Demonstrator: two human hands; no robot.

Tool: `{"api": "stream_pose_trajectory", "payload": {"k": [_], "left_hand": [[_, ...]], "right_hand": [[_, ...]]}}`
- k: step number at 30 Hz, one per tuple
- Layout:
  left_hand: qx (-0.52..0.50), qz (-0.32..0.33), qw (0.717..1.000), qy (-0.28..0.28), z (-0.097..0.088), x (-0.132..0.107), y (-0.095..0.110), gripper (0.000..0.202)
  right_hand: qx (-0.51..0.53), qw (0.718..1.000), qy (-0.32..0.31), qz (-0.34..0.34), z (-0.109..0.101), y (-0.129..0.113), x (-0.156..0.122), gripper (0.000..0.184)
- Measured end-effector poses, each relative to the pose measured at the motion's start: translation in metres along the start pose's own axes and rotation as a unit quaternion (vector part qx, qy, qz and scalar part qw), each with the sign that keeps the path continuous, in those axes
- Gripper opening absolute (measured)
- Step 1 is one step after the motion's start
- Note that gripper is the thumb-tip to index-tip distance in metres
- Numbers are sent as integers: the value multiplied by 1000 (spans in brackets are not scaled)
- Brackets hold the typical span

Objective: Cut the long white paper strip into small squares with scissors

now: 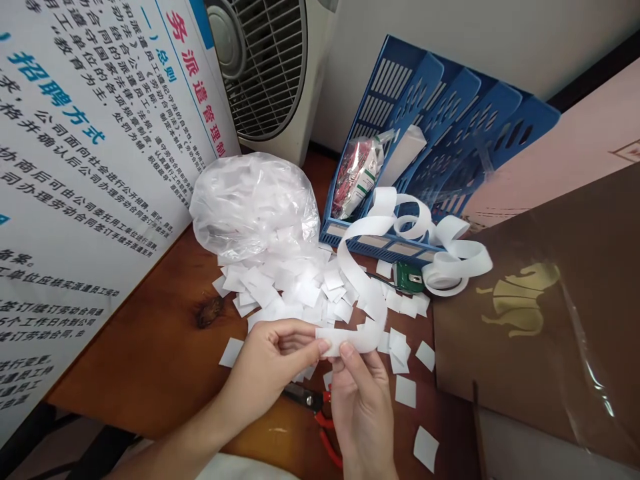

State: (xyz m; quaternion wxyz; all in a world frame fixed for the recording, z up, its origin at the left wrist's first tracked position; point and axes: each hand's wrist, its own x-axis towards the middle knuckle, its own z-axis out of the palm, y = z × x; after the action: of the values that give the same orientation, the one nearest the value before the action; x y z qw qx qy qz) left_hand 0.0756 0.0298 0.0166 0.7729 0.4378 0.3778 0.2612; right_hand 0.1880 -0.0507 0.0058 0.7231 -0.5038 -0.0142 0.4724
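Board carries red heading "务派遣管理制", partly cut off; blue subheads "总则" and "招聘方式"; black body text, including "劳动合同". Brown box bears a gold animal-shaped emblem. Marking on pink panel: illegible.

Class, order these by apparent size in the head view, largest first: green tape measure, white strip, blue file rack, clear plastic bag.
Blue file rack
Clear plastic bag and white strip: too close to rank
Green tape measure

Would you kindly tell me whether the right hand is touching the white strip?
Touching: the head view shows the right hand with its thumb laid on the strip near its free end.
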Motion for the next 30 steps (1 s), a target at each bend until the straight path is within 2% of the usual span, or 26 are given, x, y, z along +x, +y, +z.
{"api": "stream_pose_trajectory", "payload": {"k": [5, 10, 15, 18, 19, 20, 21, 22, 23, 25, 26, 28, 30], "left_hand": [[20, 0, 1000, -13, -2, -1, 3, 15], [8, -31, 999, -26, -4, 3, 5, 22], [24, -41, 997, -63, -7, 7, 11, 19], [70, -32, 996, -43, -9, 6, 15, 18], [87, -29, 995, -32, -11, 6, 16, 20], [102, -27, 994, -19, -13, 6, 16, 21], [114, -26, 993, -4, -15, 7, 17, 23], [124, -28, 992, 11, -18, 8, 17, 24], [131, -29, 991, 24, -21, 8, 17, 25], [137, -23, 990, 38, -27, 10, 18, 25], [136, -17, 990, 40, -29, 11, 18, 24], [129, -8, 991, 40, -32, 13, 18, 23], [120, -8, 992, 35, -33, 14, 19, 21]], "right_hand": [[-6, 1000, 16, -10, -1, 0, 0, 24], [-39, 998, 27, -45, 0, 4, -2, 17], [-71, 993, 51, -75, 2, 11, -2, 31], [-180, 979, 45, -87, -9, 1, -7, 37], [-252, 962, 34, -104, -16, -8, -10, 36], [-341, 932, 6, -123, -25, -18, -15, 33], [-425, 889, -4, -170, -35, -28, -20, 29], [-517, 830, -40, -205, -45, -37, -26, 25], [-599, 760, -96, -235, -56, -45, -32, 22], [-712, 628, -163, -269, -76, -49, -41, 29], [-749, 577, -175, -274, -84, -46, -44, 37], [-797, 512, -171, -272, -95, -31, -47, 49], [-821, 487, -158, -252, -98, -13, -45, 55]]}}
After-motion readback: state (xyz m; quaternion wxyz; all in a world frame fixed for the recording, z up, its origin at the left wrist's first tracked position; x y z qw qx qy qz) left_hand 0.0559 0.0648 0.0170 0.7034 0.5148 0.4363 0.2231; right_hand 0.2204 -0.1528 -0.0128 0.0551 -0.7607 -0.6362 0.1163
